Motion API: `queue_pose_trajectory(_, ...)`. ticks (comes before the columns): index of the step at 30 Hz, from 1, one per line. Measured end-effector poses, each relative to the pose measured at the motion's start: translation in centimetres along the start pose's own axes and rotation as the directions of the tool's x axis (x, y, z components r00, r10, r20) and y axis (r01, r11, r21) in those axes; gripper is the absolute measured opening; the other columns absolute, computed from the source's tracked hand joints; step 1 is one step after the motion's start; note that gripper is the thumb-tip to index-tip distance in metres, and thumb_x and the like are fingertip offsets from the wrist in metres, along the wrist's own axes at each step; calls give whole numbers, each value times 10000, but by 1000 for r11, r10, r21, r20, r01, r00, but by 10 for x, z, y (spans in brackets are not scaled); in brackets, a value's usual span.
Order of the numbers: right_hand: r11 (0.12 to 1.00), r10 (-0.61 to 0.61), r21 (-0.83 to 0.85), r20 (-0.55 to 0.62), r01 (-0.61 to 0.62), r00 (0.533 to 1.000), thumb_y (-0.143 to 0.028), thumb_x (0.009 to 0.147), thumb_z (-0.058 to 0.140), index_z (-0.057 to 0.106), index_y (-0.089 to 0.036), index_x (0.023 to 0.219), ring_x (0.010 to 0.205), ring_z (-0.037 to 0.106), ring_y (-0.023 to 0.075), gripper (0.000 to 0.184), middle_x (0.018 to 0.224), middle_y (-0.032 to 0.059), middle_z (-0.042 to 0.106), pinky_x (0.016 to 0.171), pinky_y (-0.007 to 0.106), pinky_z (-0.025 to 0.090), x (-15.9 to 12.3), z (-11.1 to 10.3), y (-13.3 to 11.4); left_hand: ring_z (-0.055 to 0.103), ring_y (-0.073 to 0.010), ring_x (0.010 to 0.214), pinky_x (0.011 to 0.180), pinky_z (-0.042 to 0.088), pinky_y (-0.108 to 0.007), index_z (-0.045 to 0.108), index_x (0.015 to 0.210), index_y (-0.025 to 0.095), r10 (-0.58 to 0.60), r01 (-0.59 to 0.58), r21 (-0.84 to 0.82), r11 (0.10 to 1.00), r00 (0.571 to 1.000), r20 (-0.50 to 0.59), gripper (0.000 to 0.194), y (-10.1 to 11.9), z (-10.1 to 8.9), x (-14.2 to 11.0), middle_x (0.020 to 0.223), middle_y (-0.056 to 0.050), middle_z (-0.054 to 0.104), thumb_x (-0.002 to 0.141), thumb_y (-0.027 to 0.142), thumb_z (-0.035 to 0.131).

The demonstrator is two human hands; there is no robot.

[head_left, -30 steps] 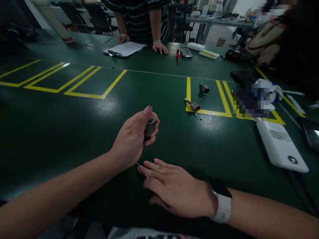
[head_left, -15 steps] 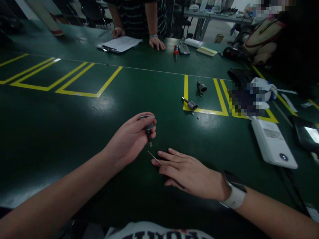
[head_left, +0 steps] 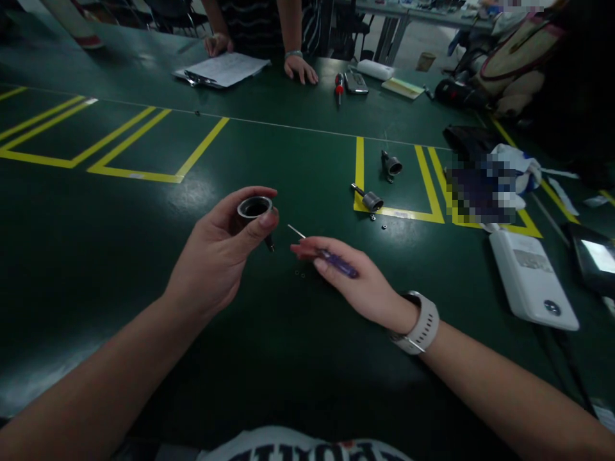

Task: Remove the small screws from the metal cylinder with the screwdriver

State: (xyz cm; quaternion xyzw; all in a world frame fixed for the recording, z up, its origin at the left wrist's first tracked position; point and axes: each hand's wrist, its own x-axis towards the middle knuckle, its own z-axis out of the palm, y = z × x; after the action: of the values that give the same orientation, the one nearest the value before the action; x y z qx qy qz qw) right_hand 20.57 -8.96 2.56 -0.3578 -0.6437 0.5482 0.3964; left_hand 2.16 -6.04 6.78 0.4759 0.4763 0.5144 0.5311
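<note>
My left hand (head_left: 216, 246) is closed around a dark metal hole saw (head_left: 255, 206), a cup on a shank. Its round mouth faces up towards me, and the shank points down to the right. A small screwdriver with a purple handle (head_left: 339, 263) lies across my right hand (head_left: 358, 272), gripped by the thumb and fingers. The thin blade points up to the left, apart from the hole saw. Two tiny rings (head_left: 300, 274) lie on the green table just below the screwdriver blade.
Two similar hole saws (head_left: 372, 201) (head_left: 393, 166) and small nuts (head_left: 378, 221) lie around a yellow-taped box. To the right stands a white device (head_left: 533, 278). Across the table a person's hands rest by a clipboard (head_left: 223, 69); a red screwdriver (head_left: 339, 88) lies nearby.
My left hand has moved up and left, turning the hole saw's mouth towards me. My right hand has risen and rolled over, bringing the screwdriver's purple handle into view.
</note>
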Motion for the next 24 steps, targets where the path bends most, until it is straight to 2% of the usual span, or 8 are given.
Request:
queue_pose_trajectory(2,985,73,164,-121,-52,990,-246,894,514,570,-218,1166,997,628,167,279,1087,53,664,857,357,519,-9,-7,-3,580,-158,816,627,459,-208,677,961,244,-27,25,73,997,999,26,284,0,-3,0,872,0,655,687,291,736)
queue_pose_trajectory(4,974,112,220,-247,-57,963,-294,897,517,670,-202,974,842,650,149,194,880,27,696,762,306,528,-18,-10,-3,592,-141,723,556,451,-200,668,988,246,-64,55,139,989,996,60,308,-1,-5,0,877,-8,680,691,293,735)
queue_pose_trajectory(7,984,89,178,-372,-23,924,-298,898,520,682,-197,785,643,611,118,222,671,-6,650,599,251,492,-29,-10,1,600,-108,635,491,450,-181,656,1004,242,-138,118,175,978,984,109,346,-3,-7,-2,952,-20,694,671,246,751)
queue_pose_trajectory(9,997,27,77,-396,4,918,-270,893,531,667,-200,741,623,594,115,216,639,-15,627,585,249,474,-32,-9,3,643,-130,702,541,501,-192,658,996,228,-184,164,158,974,975,121,358,-4,-6,-3,1019,-36,687,653,206,761)
queue_pose_trajectory(13,989,-47,-149,-387,-12,921,-231,887,529,643,-192,704,661,594,126,219,636,-10,611,636,272,475,-30,-10,3,676,-196,860,723,565,-268,670,1004,212,-283,271,98,958,949,140,345,-2,-2,-7,1072,-52,681,669,160,731)
queue_pose_trajectory(19,944,-64,-328,-302,-40,951,-204,876,512,618,-179,714,662,604,147,196,668,10,624,631,300,478,-28,-10,-1,654,-230,966,882,529,-355,692,980,196,-354,342,103,934,926,133,298,1,3,-9,1033,-48,705,684,166,703)
queue_pose_trajectory(21,908,-121,-418,-248,6,961,-173,866,507,608,-177,730,668,605,151,170,676,12,632,697,334,485,-29,-8,-3,647,-228,981,908,513,-359,692,989,197,-368,354,120,928,920,135,309,-1,4,-9,1030,-48,708,682,166,706)
queue_pose_trajectory(24,826,-235,-547,-112,138,966,-118,829,520,603,-169,773,658,593,148,112,695,19,645,804,392,476,-32,-5,-5,640,-225,991,914,505,-359,691,997,199,-373,358,123,926,918,134,325,-7,3,-8,1027,-48,710,675,156,712)
